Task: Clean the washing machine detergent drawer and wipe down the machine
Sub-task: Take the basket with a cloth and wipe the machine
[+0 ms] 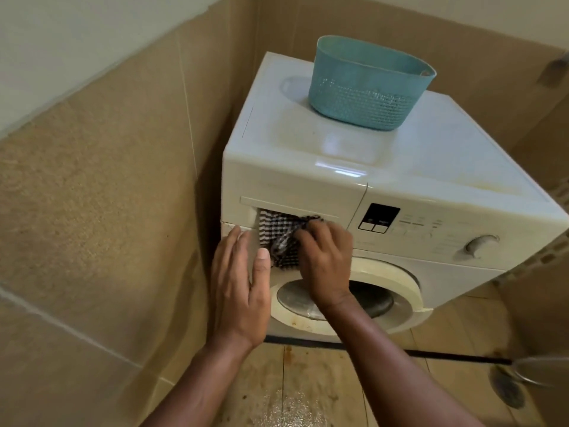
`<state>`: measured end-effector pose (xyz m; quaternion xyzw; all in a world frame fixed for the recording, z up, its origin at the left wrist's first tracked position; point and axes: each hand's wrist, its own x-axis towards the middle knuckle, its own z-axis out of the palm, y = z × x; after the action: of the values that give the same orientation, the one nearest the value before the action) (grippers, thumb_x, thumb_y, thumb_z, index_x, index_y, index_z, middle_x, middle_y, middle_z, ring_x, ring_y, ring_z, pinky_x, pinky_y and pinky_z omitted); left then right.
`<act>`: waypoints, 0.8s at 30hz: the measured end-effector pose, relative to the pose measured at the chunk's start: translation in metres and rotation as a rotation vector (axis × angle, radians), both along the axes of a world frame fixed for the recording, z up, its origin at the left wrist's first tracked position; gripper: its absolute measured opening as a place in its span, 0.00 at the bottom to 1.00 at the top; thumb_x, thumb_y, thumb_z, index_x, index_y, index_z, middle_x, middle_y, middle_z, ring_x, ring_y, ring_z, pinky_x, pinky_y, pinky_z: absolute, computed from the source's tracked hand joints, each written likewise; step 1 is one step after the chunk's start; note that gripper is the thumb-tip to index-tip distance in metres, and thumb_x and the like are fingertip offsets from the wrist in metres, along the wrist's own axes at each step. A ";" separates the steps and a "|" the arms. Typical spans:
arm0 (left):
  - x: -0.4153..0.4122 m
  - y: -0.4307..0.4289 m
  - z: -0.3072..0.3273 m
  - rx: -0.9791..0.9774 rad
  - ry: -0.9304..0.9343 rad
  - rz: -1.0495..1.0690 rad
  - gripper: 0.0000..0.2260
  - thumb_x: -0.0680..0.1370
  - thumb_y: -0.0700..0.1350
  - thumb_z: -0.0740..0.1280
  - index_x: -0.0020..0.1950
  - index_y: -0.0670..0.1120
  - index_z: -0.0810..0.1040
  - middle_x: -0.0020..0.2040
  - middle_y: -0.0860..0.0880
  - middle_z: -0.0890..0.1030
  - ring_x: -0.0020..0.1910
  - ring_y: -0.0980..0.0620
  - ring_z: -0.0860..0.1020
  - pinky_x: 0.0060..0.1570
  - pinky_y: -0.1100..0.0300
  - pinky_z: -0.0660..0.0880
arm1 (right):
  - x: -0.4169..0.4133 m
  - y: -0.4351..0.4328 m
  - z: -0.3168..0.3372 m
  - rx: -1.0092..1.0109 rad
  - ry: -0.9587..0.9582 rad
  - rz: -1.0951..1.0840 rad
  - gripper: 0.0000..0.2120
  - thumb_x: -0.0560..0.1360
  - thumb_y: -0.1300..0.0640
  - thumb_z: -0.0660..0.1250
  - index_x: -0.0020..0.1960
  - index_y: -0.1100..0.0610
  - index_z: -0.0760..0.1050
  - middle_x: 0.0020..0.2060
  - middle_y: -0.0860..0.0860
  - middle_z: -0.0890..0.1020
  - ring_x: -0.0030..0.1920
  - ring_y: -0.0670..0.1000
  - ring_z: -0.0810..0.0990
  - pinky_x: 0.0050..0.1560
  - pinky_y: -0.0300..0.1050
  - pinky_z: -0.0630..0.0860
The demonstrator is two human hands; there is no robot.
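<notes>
A white front-loading washing machine (363,167) stands in a tiled corner. At its upper left front the detergent drawer opening (264,215) gapes with no drawer in it. A black-and-white checked cloth (281,234) is stuffed partly into that opening and hangs down over the front. My right hand (326,260) is shut on the cloth at the opening's right side. My left hand (240,288) lies flat and open against the machine's left front edge, just below the opening. The round door (354,297) sits below both hands.
A teal perforated plastic basket (369,84) stands on the back of the machine's top. A control panel with a dark display (378,217) and a dial (480,245) lies to the right. Beige tiled wall (107,195) presses close on the left. A floor drain (508,389) is at lower right.
</notes>
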<state>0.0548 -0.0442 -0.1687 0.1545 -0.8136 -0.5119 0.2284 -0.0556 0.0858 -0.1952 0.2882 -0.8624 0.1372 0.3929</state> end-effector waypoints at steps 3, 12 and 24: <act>-0.004 -0.001 -0.005 -0.040 -0.015 -0.017 0.32 0.80 0.64 0.48 0.78 0.49 0.66 0.79 0.54 0.63 0.79 0.57 0.57 0.78 0.50 0.57 | 0.005 -0.001 0.004 -0.129 -0.049 -0.201 0.09 0.74 0.62 0.73 0.54 0.57 0.84 0.46 0.53 0.83 0.48 0.54 0.71 0.46 0.49 0.70; -0.017 -0.006 -0.002 -0.164 0.038 -0.094 0.29 0.82 0.61 0.48 0.80 0.50 0.63 0.81 0.55 0.61 0.80 0.58 0.55 0.78 0.46 0.57 | 0.042 -0.073 -0.036 -0.269 -0.449 -0.381 0.30 0.81 0.51 0.58 0.79 0.61 0.57 0.76 0.61 0.64 0.78 0.61 0.57 0.76 0.62 0.59; -0.014 -0.018 0.014 -0.108 0.015 -0.040 0.29 0.81 0.60 0.49 0.79 0.49 0.65 0.80 0.53 0.63 0.79 0.56 0.58 0.79 0.52 0.56 | 0.034 0.026 -0.034 0.263 -0.320 -0.297 0.39 0.76 0.55 0.66 0.81 0.51 0.51 0.80 0.50 0.56 0.81 0.53 0.50 0.76 0.63 0.50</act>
<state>0.0403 -0.0621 -0.1549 0.1220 -0.8413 -0.4727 0.2322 -0.0218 0.1120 -0.2287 0.1815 -0.9569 0.0084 0.2266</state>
